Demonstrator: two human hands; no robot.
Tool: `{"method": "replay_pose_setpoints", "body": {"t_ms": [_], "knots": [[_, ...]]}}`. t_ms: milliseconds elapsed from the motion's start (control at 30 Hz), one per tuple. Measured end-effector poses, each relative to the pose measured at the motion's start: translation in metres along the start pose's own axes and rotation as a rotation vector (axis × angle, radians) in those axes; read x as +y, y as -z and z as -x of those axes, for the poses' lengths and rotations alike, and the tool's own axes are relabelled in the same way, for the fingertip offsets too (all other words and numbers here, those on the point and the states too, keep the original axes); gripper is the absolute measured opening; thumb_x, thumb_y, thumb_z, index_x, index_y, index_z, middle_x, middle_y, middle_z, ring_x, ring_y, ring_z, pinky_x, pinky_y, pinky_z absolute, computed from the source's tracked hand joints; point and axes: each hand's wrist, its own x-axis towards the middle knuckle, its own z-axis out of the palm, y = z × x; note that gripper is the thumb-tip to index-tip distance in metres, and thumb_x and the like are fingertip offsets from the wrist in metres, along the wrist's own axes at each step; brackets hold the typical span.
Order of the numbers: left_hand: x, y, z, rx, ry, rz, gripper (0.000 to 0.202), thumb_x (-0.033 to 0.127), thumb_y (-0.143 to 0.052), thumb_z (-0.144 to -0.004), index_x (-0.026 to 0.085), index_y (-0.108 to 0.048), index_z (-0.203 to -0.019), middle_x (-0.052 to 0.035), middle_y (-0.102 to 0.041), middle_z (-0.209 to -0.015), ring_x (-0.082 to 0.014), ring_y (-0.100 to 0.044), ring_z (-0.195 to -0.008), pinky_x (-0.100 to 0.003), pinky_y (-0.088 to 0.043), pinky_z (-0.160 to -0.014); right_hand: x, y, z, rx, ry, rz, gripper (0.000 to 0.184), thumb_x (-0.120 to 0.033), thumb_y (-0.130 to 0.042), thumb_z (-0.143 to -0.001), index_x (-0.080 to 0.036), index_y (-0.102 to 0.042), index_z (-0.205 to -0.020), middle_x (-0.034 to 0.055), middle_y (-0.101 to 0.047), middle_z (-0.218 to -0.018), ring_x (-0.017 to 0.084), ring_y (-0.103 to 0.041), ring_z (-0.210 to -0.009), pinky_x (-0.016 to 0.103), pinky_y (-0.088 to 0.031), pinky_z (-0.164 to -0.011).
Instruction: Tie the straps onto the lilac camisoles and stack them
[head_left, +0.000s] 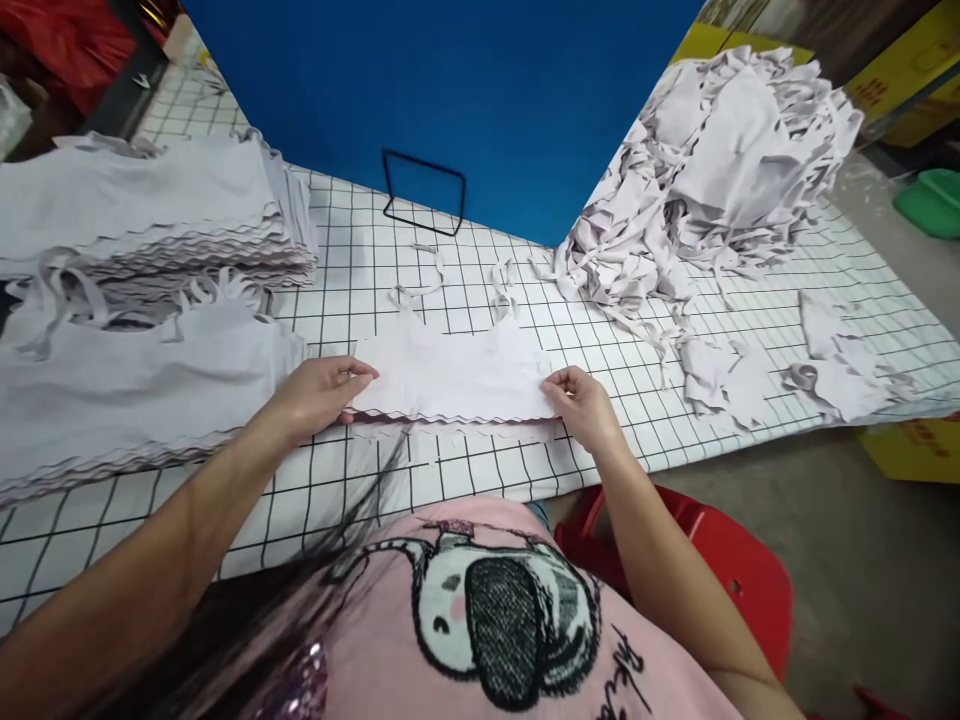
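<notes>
A pale camisole top [457, 372] with thin straps and a wavy hem lies spread on the checked tablecloth [480, 470] in front of me. My left hand [322, 395] pinches its left side edge between thumb and fingers. At the opposite edge, my right hand [581, 402] grips the fabric the same way. Beneath the hem, another pale fabric edge shows. The straps point away from me, toward a thin black wire frame [425, 192]. Just left of my left hand is a stack of similar tops [150, 385].
Behind that stack lies another stack of tops [142, 190]. A large blue panel [450, 100] rises at the back. Loose pale pieces form a heap [742, 160] at the right, with scattered pieces [724, 380] nearer. A red plastic stool [720, 560] stands below the table edge.
</notes>
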Motion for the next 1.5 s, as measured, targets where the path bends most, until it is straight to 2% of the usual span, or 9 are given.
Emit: {"method": "replay_pose_setpoints", "body": {"t_ms": [267,500,833,933,1067,1167,1233,1367,1500], "knots": [[-0.009,0.001,0.007,-0.059,0.025,-0.096,0.038,0.049,-0.065,-0.077,0.020,-0.068,-0.101,0.0088,-0.025,-0.051,-0.0075,-0.036,-0.046,-0.020,-0.052,-0.054,0.006,-0.003,0.011,0.071,0.031,0.076,0.020,-0.040,-0.059,-0.083,-0.021,-0.058,-0.083,0.0006,-0.059,-0.071,0.012,-0.050,-0.056,0.024,-0.040,-0.048],[-0.018,-0.004,0.005,-0.020,0.025,-0.192,0.036,0.050,-0.061,-0.079,0.023,-0.066,-0.102,0.0078,-0.040,-0.053,-0.0117,-0.054,-0.047,-0.019,-0.042,-0.050,0.007,-0.001,0.024,0.096,0.041,0.145,0.018,-0.038,-0.058,-0.085,-0.021,-0.059,-0.084,0.0013,-0.061,-0.070,0.014,-0.052,-0.061,0.024,-0.040,-0.054],[-0.036,-0.008,0.005,0.126,-0.296,-0.559,0.030,0.051,-0.048,-0.087,0.025,-0.062,-0.097,0.0060,-0.049,-0.054,-0.0140,-0.049,-0.049,-0.023,-0.034,-0.053,0.009,-0.016,0.034,0.148,0.151,0.352,0.015,-0.034,-0.049,-0.093,-0.022,-0.058,-0.089,0.0048,-0.065,-0.084,0.017,-0.059,-0.071,0.028,-0.044,-0.065],[-0.035,-0.010,0.009,0.219,-0.365,-0.710,0.026,0.043,-0.046,-0.089,0.023,-0.061,-0.096,-0.0008,-0.060,-0.071,-0.0200,-0.057,-0.065,-0.029,-0.040,-0.060,0.010,-0.021,0.037,0.209,0.198,0.523,0.018,-0.034,-0.047,-0.094,-0.022,-0.060,-0.093,0.0073,-0.063,-0.094,0.019,-0.059,-0.077,0.030,-0.044,-0.064],[-0.023,-0.028,0.009,0.357,-0.589,-0.807,0.029,0.032,-0.045,-0.091,0.015,-0.065,-0.103,-0.0160,-0.061,-0.103,-0.0331,-0.056,-0.103,-0.042,-0.048,-0.085,0.010,-0.027,0.034,0.300,0.282,0.627,0.024,-0.035,-0.047,-0.095,-0.021,-0.062,-0.108,0.0114,-0.055,-0.101,0.025,-0.058,-0.089,0.033,-0.047,-0.065],[-0.018,-0.045,-0.002,0.278,-0.744,-0.735,0.038,0.030,-0.043,-0.094,0.016,-0.059,-0.125,-0.0177,-0.055,-0.132,-0.0355,-0.046,-0.128,-0.049,-0.041,-0.105,0.008,-0.034,0.027,0.239,0.385,0.634,0.026,-0.034,-0.044,-0.097,-0.021,-0.061,-0.113,0.0115,-0.055,-0.097,0.026,-0.057,-0.089,0.036,-0.050,-0.070],[-0.022,-0.050,-0.011,0.214,-0.765,-0.733,0.044,0.033,-0.042,-0.095,0.021,-0.051,-0.137,-0.0152,-0.047,-0.145,-0.0369,-0.035,-0.140,-0.053,-0.034,-0.112,0.008,-0.039,0.024,0.174,0.422,0.611,0.025,-0.032,-0.041,-0.098,-0.022,-0.062,-0.110,0.0104,-0.056,-0.092,0.025,-0.057,-0.085,0.036,-0.050,-0.071],[-0.035,-0.044,-0.023,0.227,-0.685,-0.739,0.050,0.040,-0.044,-0.095,0.026,-0.045,-0.143,-0.0138,-0.041,-0.151,-0.0397,-0.027,-0.145,-0.058,-0.032,-0.113,0.011,-0.037,0.021,0.134,0.418,0.527,0.024,-0.032,-0.041,-0.098,-0.023,-0.062,-0.107,0.0097,-0.059,-0.092,0.024,-0.059,-0.084,0.037,-0.050,-0.075],[-0.022,-0.055,-0.027,0.301,-0.742,-0.724,0.047,0.037,-0.044,-0.095,0.016,-0.052,-0.137,-0.0192,-0.044,-0.148,-0.0399,-0.026,-0.145,-0.057,-0.029,-0.116,-0.001,-0.019,0.005,0.100,0.348,0.395,0.021,-0.037,-0.046,-0.096,-0.023,-0.062,-0.097,0.0073,-0.064,-0.090,0.021,-0.060,-0.078,0.033,-0.049,-0.071]]}}
